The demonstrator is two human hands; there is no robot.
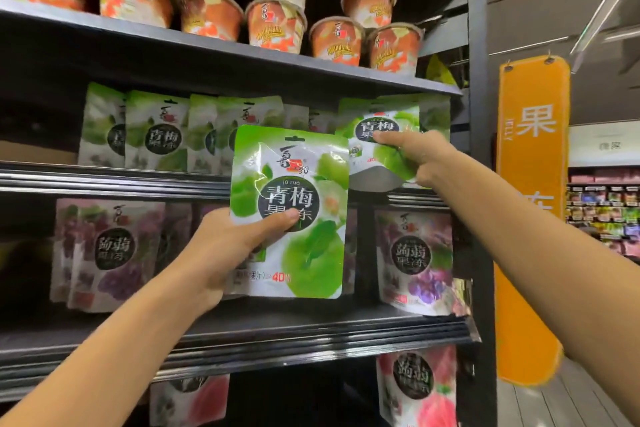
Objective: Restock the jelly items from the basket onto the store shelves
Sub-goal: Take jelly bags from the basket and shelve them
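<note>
My left hand (225,246) grips a green plum jelly pouch (304,184) by its lower left side, thumb across the front, held up in front of the shelves. My right hand (412,152) holds a second green jelly pouch (381,149) at the right end of the middle shelf (114,177), its base lifted just above the shelf's front rail. Several more green pouches (156,132) stand in a row on that shelf to the left. The basket is out of view.
Orange jelly cups (277,24) are stacked on the top shelf. Purple jelly pouches (415,260) stand on the shelf below, pink ones (419,388) lower still. A dark upright post (479,149) ends the shelving at right, beside a hanging orange sign (533,184) and an aisle.
</note>
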